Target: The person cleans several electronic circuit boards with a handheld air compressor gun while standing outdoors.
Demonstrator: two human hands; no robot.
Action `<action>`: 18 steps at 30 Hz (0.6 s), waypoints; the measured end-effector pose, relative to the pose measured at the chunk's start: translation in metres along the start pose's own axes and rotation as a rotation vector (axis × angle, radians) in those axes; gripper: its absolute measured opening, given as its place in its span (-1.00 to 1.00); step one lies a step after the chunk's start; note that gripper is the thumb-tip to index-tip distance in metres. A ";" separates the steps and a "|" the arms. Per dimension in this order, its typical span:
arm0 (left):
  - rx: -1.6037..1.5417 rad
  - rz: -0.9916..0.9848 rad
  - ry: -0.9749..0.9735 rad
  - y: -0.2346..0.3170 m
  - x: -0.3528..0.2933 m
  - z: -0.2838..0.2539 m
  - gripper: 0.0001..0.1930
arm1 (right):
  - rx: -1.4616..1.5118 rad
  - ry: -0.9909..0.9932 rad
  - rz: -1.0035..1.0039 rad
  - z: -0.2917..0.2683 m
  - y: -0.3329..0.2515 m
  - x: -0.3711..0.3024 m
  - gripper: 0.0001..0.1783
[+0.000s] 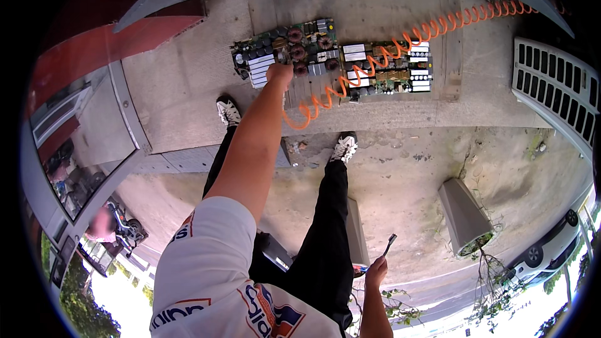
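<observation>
My left hand [280, 75] reaches down over the left circuit board [269, 44], near its pale finned blocks. Its fingers are closed around the end of an orange coiled air hose [322, 101]; the fitting inside the grip is mostly hidden. From there the coils run right, across the second circuit board [391, 78], and off toward the upper right. Both boards lie flat side by side, crowded with copper coils, capacitors and white blocks. Low on the right, away from the boards, my right hand [375, 270] is closed on the handle of a small dark brush [391, 241], its head pointing up.
My shoes [343, 148] stand just short of the boards. A white slatted panel [557, 91] is at the right. Grey planters [464, 216] with thin branches stand lower right, near a parked white car [544, 253]. A framed glass door [87, 144] and a person [102, 224] by a scooter are left.
</observation>
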State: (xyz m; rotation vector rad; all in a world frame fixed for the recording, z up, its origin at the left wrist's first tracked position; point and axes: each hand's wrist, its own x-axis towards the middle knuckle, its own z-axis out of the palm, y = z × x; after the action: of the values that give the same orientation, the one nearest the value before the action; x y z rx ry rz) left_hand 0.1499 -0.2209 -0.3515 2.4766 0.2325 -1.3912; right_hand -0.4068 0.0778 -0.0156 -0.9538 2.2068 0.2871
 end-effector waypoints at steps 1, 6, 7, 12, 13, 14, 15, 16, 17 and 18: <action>-0.029 0.001 -0.032 -0.005 -0.006 0.005 -0.59 | -0.007 0.012 -0.013 0.000 0.000 0.001 -0.45; 0.049 0.012 0.020 -0.007 -0.028 0.015 -0.63 | 0.001 0.026 -0.066 0.002 0.003 0.002 -0.45; 0.075 0.034 0.036 -0.007 -0.023 0.012 -0.61 | 0.005 0.022 -0.073 0.004 0.002 0.002 -0.45; 0.019 0.043 -0.003 0.003 -0.022 0.017 -0.56 | -0.009 0.048 -0.054 -0.001 0.012 0.006 -0.45; 0.030 0.047 0.010 0.002 -0.005 -0.001 -0.56 | -0.003 0.026 -0.052 0.005 0.011 0.005 -0.45; 0.036 0.045 -0.010 0.003 -0.005 0.001 -0.56 | -0.014 0.032 -0.040 0.003 0.012 0.006 -0.45; 0.038 0.031 -0.025 0.003 -0.006 0.005 -0.57 | -0.016 0.042 -0.042 0.001 0.013 0.006 -0.45; 0.040 0.016 -0.039 0.003 -0.007 0.009 -0.57 | -0.017 0.052 -0.044 -0.001 0.013 0.006 -0.45; 0.042 0.004 -0.047 0.004 -0.008 0.009 -0.58 | -0.016 0.057 -0.049 -0.001 0.012 0.006 -0.45; 0.029 -0.005 -0.060 0.005 -0.008 0.011 -0.58 | -0.011 0.055 -0.054 -0.001 0.011 0.006 -0.45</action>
State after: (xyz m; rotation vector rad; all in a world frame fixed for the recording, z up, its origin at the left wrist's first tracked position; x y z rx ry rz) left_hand 0.1380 -0.2290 -0.3492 2.4545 0.2076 -1.4792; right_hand -0.4174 0.0820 -0.0198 -1.0366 2.2278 0.2510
